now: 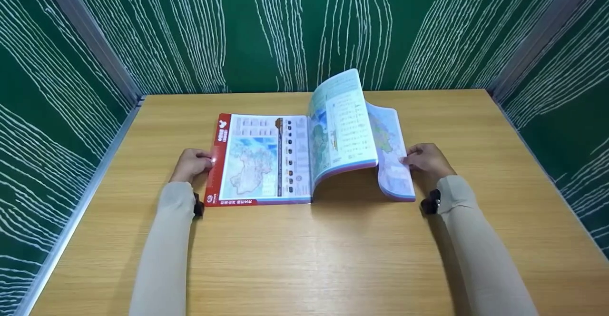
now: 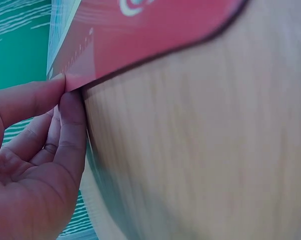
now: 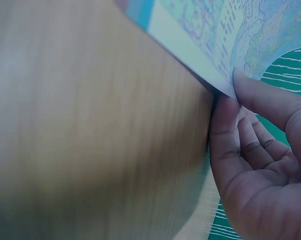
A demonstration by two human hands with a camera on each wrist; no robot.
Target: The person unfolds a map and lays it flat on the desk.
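A thin map booklet (image 1: 295, 194) lies spread on the wooden table. Its left page (image 1: 252, 163) is flat, with a red border and a pale map. From the middle a printed page (image 1: 349, 125) arches up and leans to the right, hiding part of the page behind it. That right-hand page (image 1: 392, 163) carries a coloured map and bends in a wave. At the red left edge, my left hand (image 1: 191, 165) pinches the border (image 2: 80, 70) between thumb and forefinger. My right hand (image 1: 428, 159) pinches the far right edge (image 3: 223, 87) the same way.
The wooden table (image 1: 304, 259) reaches back to a green wall (image 1: 309, 30) with white wavy lines. More green panels stand at both sides, joined by grey corner posts (image 1: 90, 25). A dark device sits at each wrist, by the beige sleeves (image 1: 164, 254).
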